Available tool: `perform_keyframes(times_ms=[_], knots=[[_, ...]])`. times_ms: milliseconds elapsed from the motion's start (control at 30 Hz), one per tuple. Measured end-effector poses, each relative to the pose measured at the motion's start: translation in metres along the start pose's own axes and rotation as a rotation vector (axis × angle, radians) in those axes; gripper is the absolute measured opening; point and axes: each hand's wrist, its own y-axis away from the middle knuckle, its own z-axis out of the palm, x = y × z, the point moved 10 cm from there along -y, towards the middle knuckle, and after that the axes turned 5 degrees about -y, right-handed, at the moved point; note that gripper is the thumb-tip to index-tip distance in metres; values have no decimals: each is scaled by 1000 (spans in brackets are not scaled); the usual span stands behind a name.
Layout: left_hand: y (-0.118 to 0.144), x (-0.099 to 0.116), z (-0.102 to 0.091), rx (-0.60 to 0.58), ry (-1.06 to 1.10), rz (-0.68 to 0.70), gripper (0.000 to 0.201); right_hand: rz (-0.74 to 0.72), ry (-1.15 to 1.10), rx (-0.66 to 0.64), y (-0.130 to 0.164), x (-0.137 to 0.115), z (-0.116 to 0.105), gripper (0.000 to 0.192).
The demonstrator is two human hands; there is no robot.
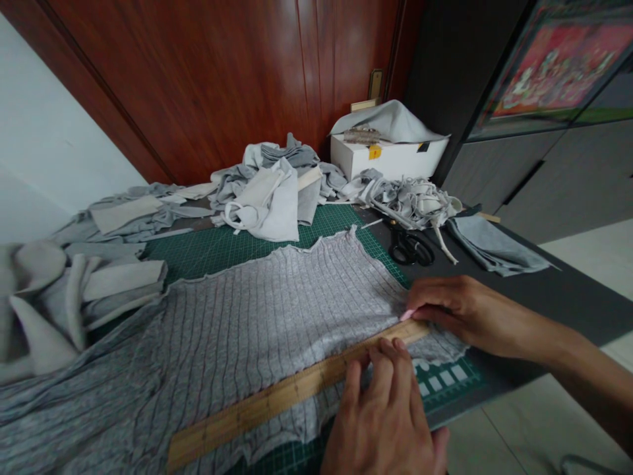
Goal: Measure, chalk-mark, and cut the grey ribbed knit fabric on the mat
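Observation:
A grey ribbed knit fabric [267, 303] lies spread over a green cutting mat [198, 251]. Across its near part runs a wooden ruler [267, 402], slanting up to the right. The fingertips of my left hand [383, 412] press down on the ruler's near edge, fingers stretched and slightly bent, with nothing gripped. At the ruler's right end my right hand [457, 310] pinches a small pink piece of tailor's chalk [407, 315], its tip at the fabric along the ruler's far edge. Part of the fabric shows below the ruler.
Black scissors [410, 247] lie beyond my right hand, beside a tangle of pale fabric strips [415, 201]. Folded grey cloth [494, 241] is at the right. Fabric scraps [267, 198] line the back and left [113, 277]. A white box [390, 158] stands against the wooden door [222, 79].

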Motion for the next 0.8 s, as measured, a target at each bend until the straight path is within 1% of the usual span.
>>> perform_keyframes(times_ms=[67,133,200,267,367,433,500,567,700,733,800], knots=[[0,-1,-2,5,4,-4,74,48,36,37,12,16,-12,24],[0,-1,-4,5,2,-8,74,87,63,96,24,25,-28,21],[1,0,-3,-1,1,-8,74,141,83,173,32,28,-42,18],[1,1,-2,-1,7,-20,75,196,93,263,38,27,-50,17],[4,-2,-4,29,54,-49,71,266,86,391,44,27,-49,21],[7,-8,-9,55,93,-56,57,307,58,471,48,32,-42,23],[12,-21,-18,71,115,-45,41,337,12,537,53,40,-34,25],[21,-38,-29,72,124,-13,36,359,-33,586,58,48,-29,28],[39,-84,-39,-38,73,-76,29,394,-99,625,61,56,-26,36],[42,-93,-40,-69,50,-96,26,397,-108,625,61,57,-26,37],[46,-105,-38,-143,34,-112,21,404,-111,608,59,57,-26,39]])
